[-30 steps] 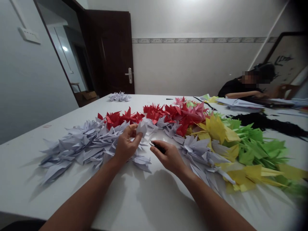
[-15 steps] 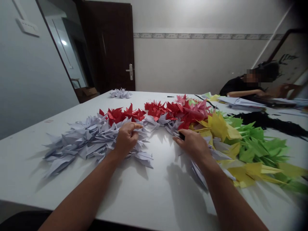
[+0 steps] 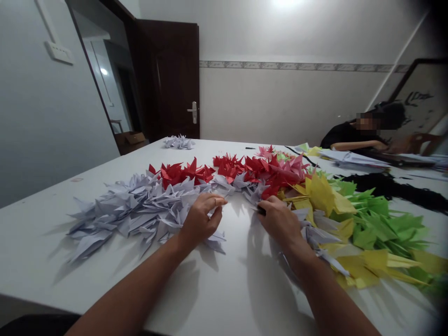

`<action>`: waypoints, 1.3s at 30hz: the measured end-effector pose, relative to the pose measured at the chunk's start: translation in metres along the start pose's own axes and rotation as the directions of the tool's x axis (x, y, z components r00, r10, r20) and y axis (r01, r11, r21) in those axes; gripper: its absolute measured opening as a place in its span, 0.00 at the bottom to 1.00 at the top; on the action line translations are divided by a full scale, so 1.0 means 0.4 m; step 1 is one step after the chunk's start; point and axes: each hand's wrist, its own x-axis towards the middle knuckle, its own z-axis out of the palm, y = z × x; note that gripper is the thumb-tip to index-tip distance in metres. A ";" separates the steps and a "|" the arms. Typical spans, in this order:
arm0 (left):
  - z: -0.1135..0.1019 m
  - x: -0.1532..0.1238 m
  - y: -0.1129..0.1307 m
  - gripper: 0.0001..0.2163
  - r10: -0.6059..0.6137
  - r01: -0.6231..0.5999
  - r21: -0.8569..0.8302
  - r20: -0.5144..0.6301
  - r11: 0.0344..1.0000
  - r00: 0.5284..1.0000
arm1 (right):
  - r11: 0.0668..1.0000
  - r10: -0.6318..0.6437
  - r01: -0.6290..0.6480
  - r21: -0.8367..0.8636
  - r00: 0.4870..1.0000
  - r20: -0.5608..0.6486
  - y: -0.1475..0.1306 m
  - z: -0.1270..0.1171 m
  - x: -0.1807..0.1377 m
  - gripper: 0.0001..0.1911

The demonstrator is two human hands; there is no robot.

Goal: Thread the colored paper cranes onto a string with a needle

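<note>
My left hand [image 3: 202,219] rests with curled fingers at the right edge of a wide heap of pale lilac origami cranes [image 3: 133,210], and nothing shows in its grip. My right hand [image 3: 280,224] is shut on a small black object [image 3: 261,211], mostly hidden by the fingers. That hand lies beside more lilac cranes, close to yellow paper cranes [image 3: 322,196]. Red cranes [image 3: 252,170] lie beyond both hands, and green cranes [image 3: 378,224] lie to the right. All are on a white table [image 3: 42,242].
A small pile of lilac cranes [image 3: 178,142] lies at the far end of the table. On the right are stacked papers [image 3: 350,158] and a long black mass [image 3: 388,186]. A co-worker in a dark top [image 3: 350,137] sits at the far right corner.
Both hands have shifted right across the table. My left hand has dropped lower and no longer lifts a lilac crane. The black object stays in my right hand.
</note>
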 end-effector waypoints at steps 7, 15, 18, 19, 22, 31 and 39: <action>0.009 -0.006 0.019 0.16 -0.073 0.082 -0.137 0.069 0.987 0.995 | 0.736 -0.183 0.325 0.593 0.940 -0.288 -0.058 0.022 -0.012 0.07; 0.021 -0.009 0.007 0.09 -0.264 0.312 -0.306 0.189 0.899 0.946 | 0.645 -0.077 0.260 0.718 0.958 -0.277 -0.092 0.010 -0.030 0.10; 0.018 0.001 0.001 0.08 -0.444 0.452 -0.452 0.132 0.769 0.886 | 0.611 0.042 0.152 0.777 0.974 -0.223 -0.091 0.006 -0.029 0.15; 0.017 0.006 -0.001 0.09 -0.495 0.483 -0.507 0.121 0.714 0.860 | 0.588 0.062 0.126 0.799 0.978 -0.199 -0.090 0.004 -0.029 0.17; 0.012 0.017 -0.009 0.10 -0.599 0.522 -0.624 0.105 0.582 0.794 | 0.509 0.057 0.084 0.857 0.990 -0.130 -0.089 -0.002 -0.030 0.18; 0.013 0.015 -0.007 0.10 -0.591 0.533 -0.663 0.166 0.525 0.789 | 0.496 -0.185 0.025 0.868 0.980 0.078 -0.109 -0.017 -0.037 0.15; 0.019 0.013 0.007 0.11 -0.556 0.511 -0.628 0.145 0.587 0.818 | 0.583 -0.274 0.069 0.810 0.955 0.116 -0.096 -0.015 -0.029 0.14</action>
